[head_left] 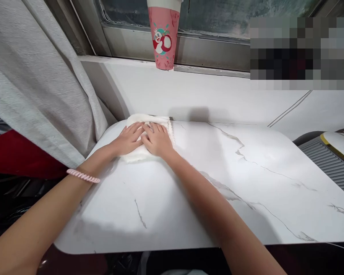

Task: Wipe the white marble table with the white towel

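A white cloth (137,153) with a scalloped edge lies on the white marble-patterned table (189,214), near its far left corner by the wall. Both of my hands press down on it. My left hand (129,139) rests flat with its fingers spread over the cloth. Beside it, my right hand (157,140) lies palm down, fingers outstretched, its thumb side touching the left hand's fingers. Part of the cloth is hidden under them. A pink coiled band (83,175) circles my left wrist.
A pink paper cup (164,40) with a cartoon print stands on the window ledge. At left hangs a grey curtain (54,76) reaching the table's edge. A grey ribbed object (329,160) with a yellow strip sits past the table's right side.
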`<state>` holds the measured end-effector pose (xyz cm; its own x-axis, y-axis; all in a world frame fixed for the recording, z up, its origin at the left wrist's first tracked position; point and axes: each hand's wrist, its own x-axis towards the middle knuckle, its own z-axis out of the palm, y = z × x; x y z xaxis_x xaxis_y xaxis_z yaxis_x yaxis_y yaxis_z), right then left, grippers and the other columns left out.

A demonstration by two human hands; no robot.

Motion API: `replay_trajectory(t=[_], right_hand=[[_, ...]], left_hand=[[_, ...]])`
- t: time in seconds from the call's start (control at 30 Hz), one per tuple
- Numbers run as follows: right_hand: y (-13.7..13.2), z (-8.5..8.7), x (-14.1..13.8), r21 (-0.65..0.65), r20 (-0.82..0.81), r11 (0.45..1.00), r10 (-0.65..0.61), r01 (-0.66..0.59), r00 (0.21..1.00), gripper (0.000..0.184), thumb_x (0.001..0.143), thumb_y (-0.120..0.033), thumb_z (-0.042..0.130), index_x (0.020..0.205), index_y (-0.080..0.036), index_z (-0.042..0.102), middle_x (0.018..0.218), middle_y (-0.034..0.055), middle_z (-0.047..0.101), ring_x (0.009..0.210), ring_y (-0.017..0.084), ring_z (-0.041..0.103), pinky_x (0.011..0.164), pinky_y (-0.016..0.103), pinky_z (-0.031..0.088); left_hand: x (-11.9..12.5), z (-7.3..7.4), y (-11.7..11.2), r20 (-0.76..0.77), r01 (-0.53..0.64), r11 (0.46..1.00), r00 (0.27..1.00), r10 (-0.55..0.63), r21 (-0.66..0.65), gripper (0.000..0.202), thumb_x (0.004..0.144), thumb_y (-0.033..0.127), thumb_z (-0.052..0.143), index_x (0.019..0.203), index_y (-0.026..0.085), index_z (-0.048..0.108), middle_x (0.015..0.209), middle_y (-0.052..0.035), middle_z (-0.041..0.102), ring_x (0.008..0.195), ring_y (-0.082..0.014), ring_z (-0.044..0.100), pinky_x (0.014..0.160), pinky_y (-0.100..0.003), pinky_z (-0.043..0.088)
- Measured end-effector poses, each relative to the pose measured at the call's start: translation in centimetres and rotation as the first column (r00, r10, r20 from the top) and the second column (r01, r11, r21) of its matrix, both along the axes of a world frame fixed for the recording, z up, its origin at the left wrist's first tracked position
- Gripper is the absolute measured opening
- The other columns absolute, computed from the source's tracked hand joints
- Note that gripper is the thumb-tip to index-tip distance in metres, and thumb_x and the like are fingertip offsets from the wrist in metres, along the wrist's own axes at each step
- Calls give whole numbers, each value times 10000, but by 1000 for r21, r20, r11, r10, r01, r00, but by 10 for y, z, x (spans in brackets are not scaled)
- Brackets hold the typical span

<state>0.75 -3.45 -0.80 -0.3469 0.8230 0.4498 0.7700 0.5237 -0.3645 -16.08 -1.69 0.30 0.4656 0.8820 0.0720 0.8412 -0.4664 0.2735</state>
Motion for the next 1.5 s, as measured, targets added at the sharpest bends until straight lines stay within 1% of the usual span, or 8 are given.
replay_trajectory(t=[0.1,0.37,0.5,0.7,0.9,1.17,1.3,1.5], right_hand=[[-33,0,-12,28,2,997,72,-72,997,431,970,-325,443,1348,-140,529,1348,149,533,1282,256,431,1138,438,261],[-163,12,-16,44,-21,920,390,-388,921,523,951,-408,408,1368,-102,486,1395,186,477,1334,299,368,1176,484,214],[-189,16,-36,8,-45,917,398,-399,916,554,948,-394,408,1409,-86,428,1416,206,438,1344,321,350,1173,507,210],[-156,16,-68,-103,-107,931,338,-349,935,519,928,-326,452,1399,-109,447,1366,172,472,1310,269,373,1174,465,211],[-81,7,-71,-97,-103,969,218,-228,970,464,944,-263,440,1382,-118,490,1357,174,494,1283,262,395,1151,457,226],[11,2,-70,-92,-79,995,21,-28,997,450,956,-220,399,1384,-119,495,1359,160,514,1279,267,425,1144,442,226],[34,-1,-67,-75,-114,997,-28,20,993,456,948,-203,380,1381,-130,505,1358,147,531,1275,270,442,1130,457,250],[45,-1,-64,-83,-128,996,-40,29,991,447,951,-207,377,1370,-160,529,1361,119,545,1278,264,449,1129,448,263]], left_hand=[[-18,-3,-46,-18,-49,998,999,49,31,649,942,529,238,1515,223,231,1574,-119,289,1471,-290,195,1167,-568,172],[-48,-19,-223,-133,-105,968,982,137,227,625,972,390,271,1555,292,71,1602,-104,237,1467,-335,218,1127,-605,250],[-73,-25,-254,-111,-172,969,975,194,178,672,948,393,321,1556,337,40,1613,-59,224,1445,-349,275,1121,-594,295],[-100,-18,-209,-115,-145,986,981,154,80,660,960,344,298,1551,355,4,1615,-57,213,1467,-356,210,1139,-616,244],[-81,2,-109,-60,-119,990,992,115,-73,657,939,465,294,1525,176,222,1597,-136,224,1488,-312,126,1191,-547,148],[-65,2,13,61,25,1000,998,-25,-3,619,875,454,377,1414,153,424,1532,-129,352,1442,-278,240,1203,-462,153],[-57,1,39,100,4,1000,995,-7,28,592,876,442,400,1395,163,455,1518,-114,383,1422,-270,281,1199,-453,168],[-51,1,43,156,-29,999,987,22,43,544,889,429,403,1362,185,513,1504,-89,413,1411,-245,307,1199,-428,185]])
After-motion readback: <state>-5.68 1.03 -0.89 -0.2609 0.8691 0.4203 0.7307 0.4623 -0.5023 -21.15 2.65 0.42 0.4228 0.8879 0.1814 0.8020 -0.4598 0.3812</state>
